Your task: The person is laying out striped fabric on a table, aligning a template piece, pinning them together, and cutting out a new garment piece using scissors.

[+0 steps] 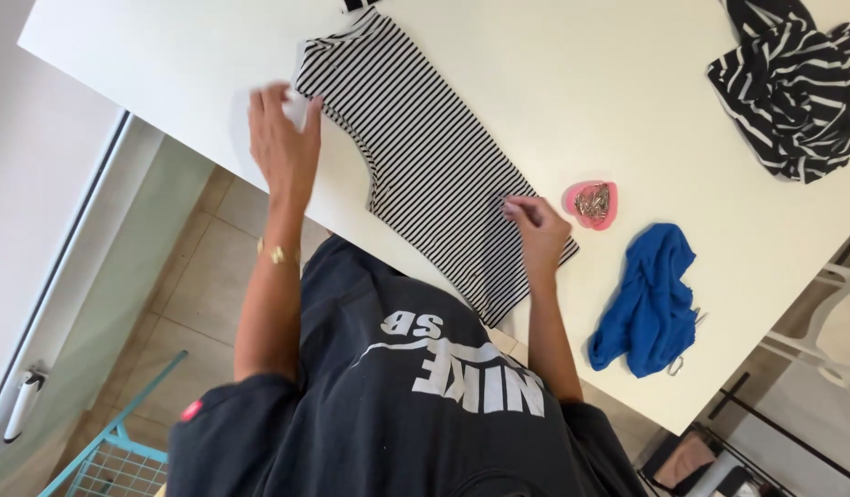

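My left hand (282, 138) lies flat on one end of the striped top (425, 156), spread on the worktop (572, 74); right fingers (522, 210) press its hem. Smoothing stage; folding needs both edges aligned.

Striped top (425, 156) lies on table (554, 55); dish (591, 203) right of it, cloth (650, 299) beyond

A white bench (535, 55) stands over a beige tiled floor (195, 276); a turquoise wire rack (112, 460) is near left.
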